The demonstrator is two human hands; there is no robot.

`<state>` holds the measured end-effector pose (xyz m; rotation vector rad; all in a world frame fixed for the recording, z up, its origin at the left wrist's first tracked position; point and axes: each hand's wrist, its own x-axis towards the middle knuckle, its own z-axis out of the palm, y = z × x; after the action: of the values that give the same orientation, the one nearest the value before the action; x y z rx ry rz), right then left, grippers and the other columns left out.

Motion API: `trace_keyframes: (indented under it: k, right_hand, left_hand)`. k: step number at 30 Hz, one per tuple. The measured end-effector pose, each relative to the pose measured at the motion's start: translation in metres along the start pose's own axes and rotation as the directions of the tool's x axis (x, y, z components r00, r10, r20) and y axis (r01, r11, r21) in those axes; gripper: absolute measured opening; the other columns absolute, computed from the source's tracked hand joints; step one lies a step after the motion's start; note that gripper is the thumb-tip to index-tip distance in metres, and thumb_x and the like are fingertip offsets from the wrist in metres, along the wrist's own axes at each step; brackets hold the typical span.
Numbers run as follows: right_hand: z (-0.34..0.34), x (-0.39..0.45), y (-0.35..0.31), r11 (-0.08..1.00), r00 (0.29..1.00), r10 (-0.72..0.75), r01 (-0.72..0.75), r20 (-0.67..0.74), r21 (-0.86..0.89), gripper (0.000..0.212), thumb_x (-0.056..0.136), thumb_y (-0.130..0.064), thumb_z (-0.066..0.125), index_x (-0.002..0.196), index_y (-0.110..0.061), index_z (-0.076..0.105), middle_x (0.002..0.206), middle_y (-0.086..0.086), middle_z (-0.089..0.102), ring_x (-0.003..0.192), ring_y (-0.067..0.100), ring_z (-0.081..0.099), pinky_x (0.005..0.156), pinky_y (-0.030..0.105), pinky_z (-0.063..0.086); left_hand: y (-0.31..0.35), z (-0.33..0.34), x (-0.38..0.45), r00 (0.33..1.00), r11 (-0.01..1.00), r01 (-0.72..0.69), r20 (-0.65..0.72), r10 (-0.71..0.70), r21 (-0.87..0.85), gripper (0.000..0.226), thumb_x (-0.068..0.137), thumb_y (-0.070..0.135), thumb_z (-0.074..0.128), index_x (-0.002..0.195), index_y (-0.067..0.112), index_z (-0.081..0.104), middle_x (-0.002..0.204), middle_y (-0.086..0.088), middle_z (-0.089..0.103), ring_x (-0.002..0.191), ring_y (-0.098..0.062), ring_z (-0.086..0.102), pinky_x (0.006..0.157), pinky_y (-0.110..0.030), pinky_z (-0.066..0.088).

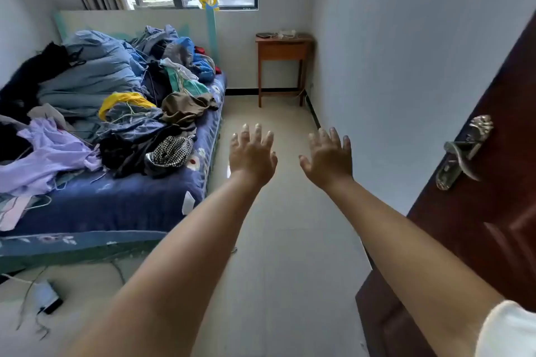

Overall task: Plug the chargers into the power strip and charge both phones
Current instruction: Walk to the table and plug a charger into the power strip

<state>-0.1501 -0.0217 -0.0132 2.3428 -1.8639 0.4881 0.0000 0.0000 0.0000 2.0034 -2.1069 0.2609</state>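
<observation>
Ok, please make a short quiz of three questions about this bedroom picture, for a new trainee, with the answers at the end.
1. True or false: the left hand and the right hand both hold nothing.
2. Where does the small wooden table stand?
A. Far corner, under the window
B. On the bed
C. Behind the door
3. Fill in: the bed is covered with a pile of ____.

Key: 1 true; 2 A; 3 clothes.
</observation>
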Motion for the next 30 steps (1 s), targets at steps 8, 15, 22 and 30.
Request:
trace_keyframes:
  k: [8,15,22,30]
  right_hand:
    - [0.068,0.144,0.023,0.994,0.983,0.107,-0.107,0.146,-0.004,0.053,0.091,-0.034,0.047,0.135,-0.008,0.033,0.148,0.016,0.028,0.138,0.032,0.016,0.112,0.05,0.01]
    - [0.136,0.298,0.059,0.996,0.987,0.09,-0.091,0.131,0.005,0.053,0.091,-0.034,0.046,0.135,-0.008,0.033,0.148,0.015,0.029,0.139,0.03,0.016,0.112,0.049,0.011]
    - [0.206,0.494,0.108,0.998,0.984,0.059,-0.063,0.167,0.022,0.052,0.091,-0.035,0.044,0.134,-0.008,0.033,0.148,0.014,0.028,0.139,0.029,0.015,0.111,0.049,0.012]
    - [0.278,0.712,0.102,0.998,0.988,-0.03,0.021,0.154,0.057,0.052,0.091,-0.033,0.045,0.135,-0.009,0.031,0.148,0.014,0.029,0.139,0.03,0.014,0.112,0.05,0.01]
  left_hand:
    - [-0.028,0.069,0.159,0.986,0.999,-0.035,0.16,0.033,0.004,0.049,0.094,0.032,0.033,0.139,0.017,0.02,0.152,-0.01,0.016,0.139,-0.033,0.007,0.112,-0.045,0.009]
    - [-0.042,0.14,0.31,0.977,0.997,-0.072,0.202,0.071,-0.002,0.049,0.094,0.032,0.034,0.139,0.019,0.019,0.153,-0.009,0.014,0.139,-0.032,0.004,0.113,-0.044,0.008]
    - [-0.062,0.205,0.501,0.961,0.999,-0.033,0.274,0.025,0.024,0.048,0.095,0.032,0.032,0.139,0.019,0.02,0.153,-0.008,0.013,0.14,-0.031,0.004,0.112,-0.043,0.008]
    - [-0.132,0.256,0.699,0.972,0.997,0.061,0.226,-0.069,0.041,0.047,0.094,0.033,0.032,0.138,0.02,0.021,0.153,-0.007,0.015,0.139,-0.031,0.006,0.112,-0.043,0.011]
